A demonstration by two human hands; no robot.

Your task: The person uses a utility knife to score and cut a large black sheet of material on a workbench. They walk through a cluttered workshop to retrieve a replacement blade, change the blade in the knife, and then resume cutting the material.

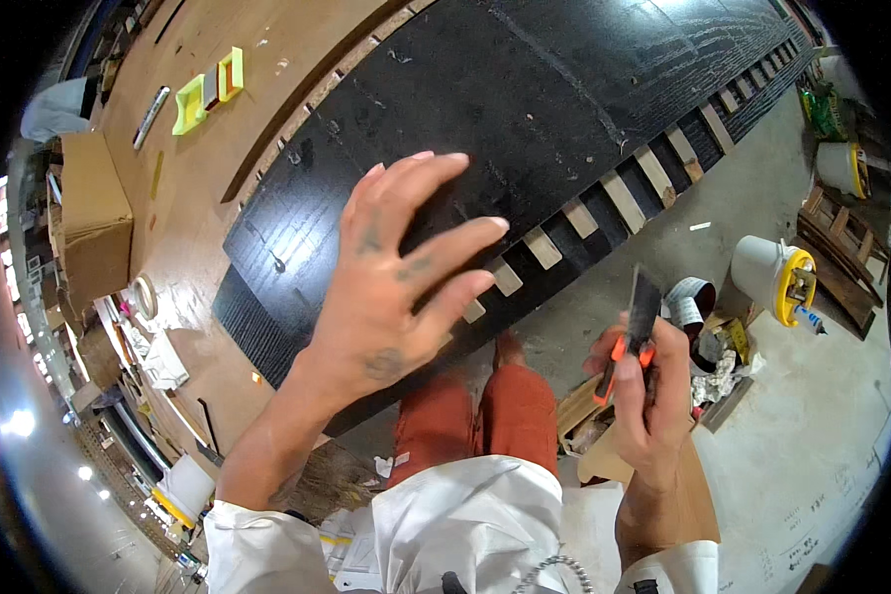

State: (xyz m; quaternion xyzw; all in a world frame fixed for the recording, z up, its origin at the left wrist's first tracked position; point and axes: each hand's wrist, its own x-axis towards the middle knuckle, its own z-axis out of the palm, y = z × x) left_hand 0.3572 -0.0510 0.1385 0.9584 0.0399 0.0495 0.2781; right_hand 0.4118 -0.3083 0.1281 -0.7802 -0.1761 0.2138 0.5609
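Observation:
My left hand is held over a black wood-grained board, palm down. Its fingers are spread and nothing is in them; whether the fingertips touch the board I cannot tell. My right hand is off to the right, beyond the board's near edge. Its fingers are closed round the orange and black handle of a flat-bladed hand tool, dark blade pointing up and away. The exact kind of tool is unclear. Pale wooden strips poke out between this board and another dark board beneath it.
A brown table on the left bears a marker, yellow-green plastic pieces and a cardboard box. On the right, a white bucket with a yellow rim stands on the grey floor near scrap wood and a dark roll.

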